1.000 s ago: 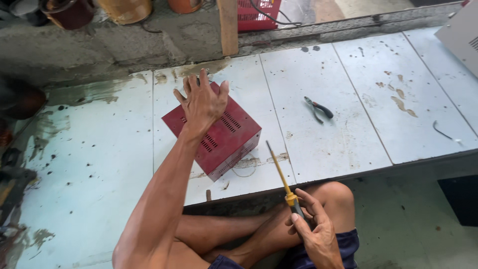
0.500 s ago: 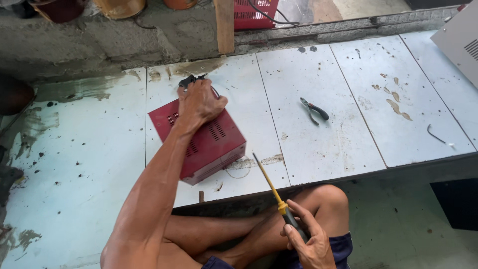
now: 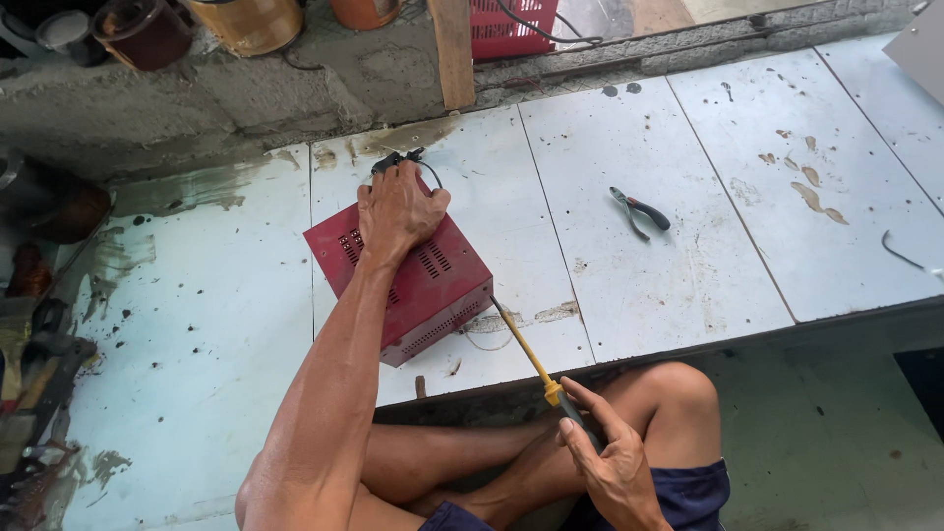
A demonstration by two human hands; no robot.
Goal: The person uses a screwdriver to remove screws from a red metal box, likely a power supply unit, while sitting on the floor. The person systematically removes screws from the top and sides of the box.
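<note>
A red metal box with vent slots [image 3: 433, 290] lies on the pale tiled floor [image 3: 629, 285] in front of my crossed legs. My left hand [image 3: 395, 209] presses down on its far top edge, fingers curled over the back where a black cable [image 3: 398, 159] comes out. My right hand [image 3: 610, 462] grips the dark handle of a screwdriver with a yellow shaft [image 3: 521, 349]. Its tip reaches the box's near right corner.
Small pliers with dark handles [image 3: 637, 209] lie on the tiles to the right. A grey concrete ledge [image 3: 246, 98] runs along the back with pots, a wooden post [image 3: 451, 49] and a red crate [image 3: 511, 28]. Clutter sits at the left edge.
My left hand went from spread above the box to gripping its far edge. The box turned slightly. The screwdriver tip lowered and moved in to the box's near corner.
</note>
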